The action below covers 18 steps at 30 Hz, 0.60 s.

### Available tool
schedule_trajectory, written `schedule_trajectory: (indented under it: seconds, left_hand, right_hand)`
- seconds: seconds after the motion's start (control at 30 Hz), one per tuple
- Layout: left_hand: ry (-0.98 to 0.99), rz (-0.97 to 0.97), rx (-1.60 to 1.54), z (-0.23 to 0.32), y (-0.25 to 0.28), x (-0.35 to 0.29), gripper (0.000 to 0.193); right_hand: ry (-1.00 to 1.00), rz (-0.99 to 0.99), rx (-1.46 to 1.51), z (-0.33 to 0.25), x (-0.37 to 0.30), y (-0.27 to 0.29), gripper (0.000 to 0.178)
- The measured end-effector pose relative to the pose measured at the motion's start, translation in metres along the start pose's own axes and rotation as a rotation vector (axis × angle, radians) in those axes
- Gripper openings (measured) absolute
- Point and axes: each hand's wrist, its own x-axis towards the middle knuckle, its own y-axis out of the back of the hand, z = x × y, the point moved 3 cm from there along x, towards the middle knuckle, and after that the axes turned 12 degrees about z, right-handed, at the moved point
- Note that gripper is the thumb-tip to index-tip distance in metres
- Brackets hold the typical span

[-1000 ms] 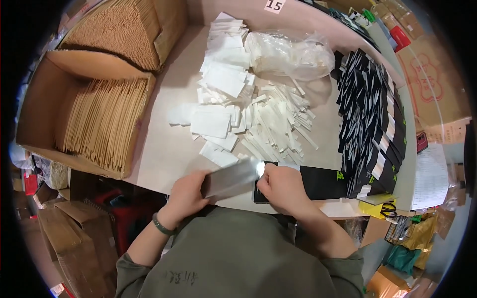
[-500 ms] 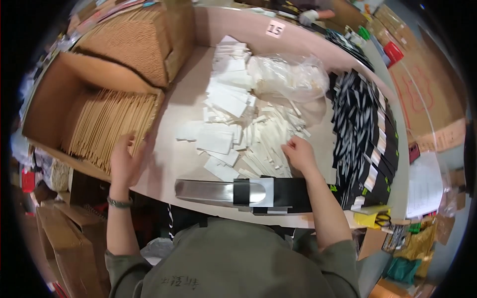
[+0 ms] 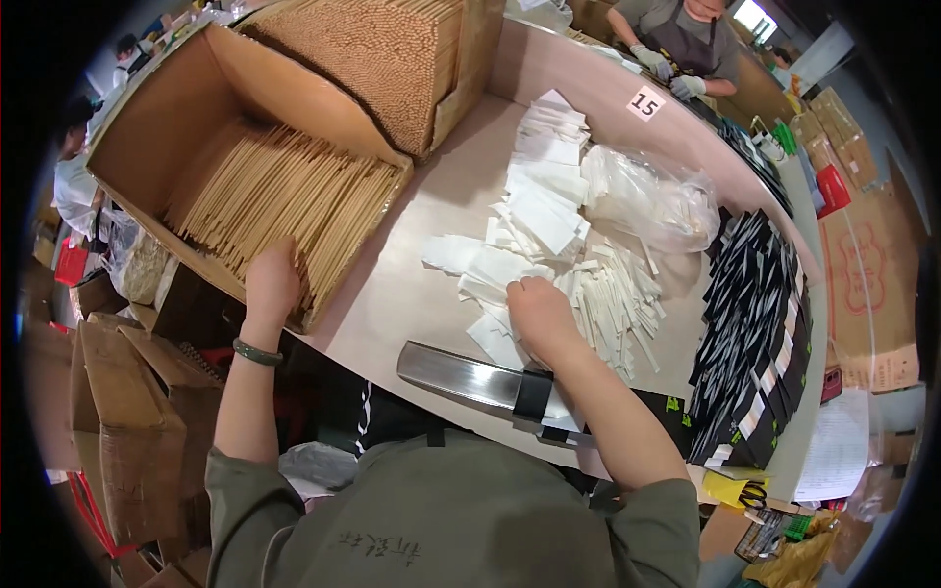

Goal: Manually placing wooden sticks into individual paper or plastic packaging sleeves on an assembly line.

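My left hand (image 3: 272, 281) reaches over the near edge of a cardboard box (image 3: 147, 162), its fingers curled on the thin light-brown wooden sticks (image 3: 294, 191) there. On the table, my right hand (image 3: 541, 318) has its fingers bent and pinched at the edge of a flat white paper packet in a loose pile (image 3: 539, 211). Its fingertips are partly hidden. Just right of that hand lies a heap of narrow white strips (image 3: 613, 304). Under my right forearm rests a shiny metal trough (image 3: 456, 377) with a black band (image 3: 532, 394) around it.
A second box of upright sticks (image 3: 363, 59) stands behind the first. A clear plastic bag (image 3: 652, 196) lies beyond the strips, and black printed sleeves (image 3: 750, 333) are piled at right. Yellow-wrapped scissors (image 3: 740, 490) sit at the near right edge. Across the partition a gloved co-worker (image 3: 681, 59) handles something.
My left hand has gone from open beside the sticks to closed over them. The right hand has moved left from the narrow strips to the flat white packets. The whole view has shifted.
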Motion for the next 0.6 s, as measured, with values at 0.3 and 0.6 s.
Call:
schedule_trajectory:
  seconds: [0.3, 0.6]
  left_hand:
    - [0.738, 0.028, -1.1, 0.091, -0.05, -0.128, 0.013]
    - [0.424, -0.362, -0.93, 0.14, -0.026, -0.134, 0.017]
  right_hand:
    - [-0.182, -0.144, 0.166, -0.023, 0.013, 0.054, 0.012]
    - [-0.079, -0.471, 0.176, -0.075, -0.035, 0.067, 0.011]
